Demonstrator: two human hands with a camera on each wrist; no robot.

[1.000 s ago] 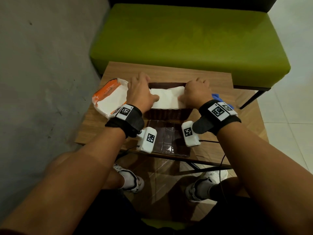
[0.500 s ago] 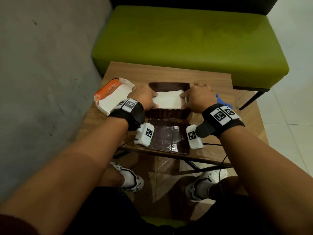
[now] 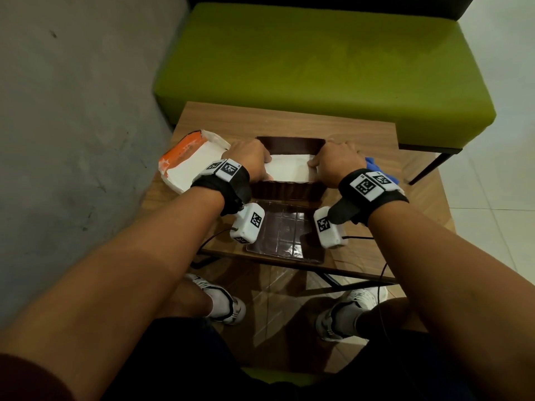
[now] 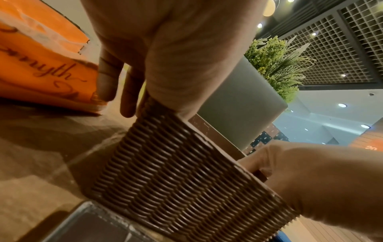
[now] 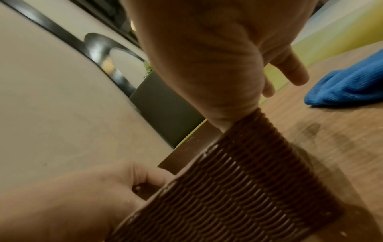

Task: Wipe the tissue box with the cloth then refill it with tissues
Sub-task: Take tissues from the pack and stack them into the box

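While both hands, left hand (image 3: 249,160) and right hand (image 3: 335,162), press the tissues (image 3: 289,169) into the tissue box (image 3: 286,190), fingers hidden, the orange pack (image 3: 185,157) sits at the surface (image 3: 289,123) edge.

The blue cloth (image 3: 376,169) hides mostly behind the right hand (image 3: 337,163); both hands cover the tissues' (image 3: 289,170) 2 ends.

head looks down, wrists close, sharing box (image 3: 285,191)
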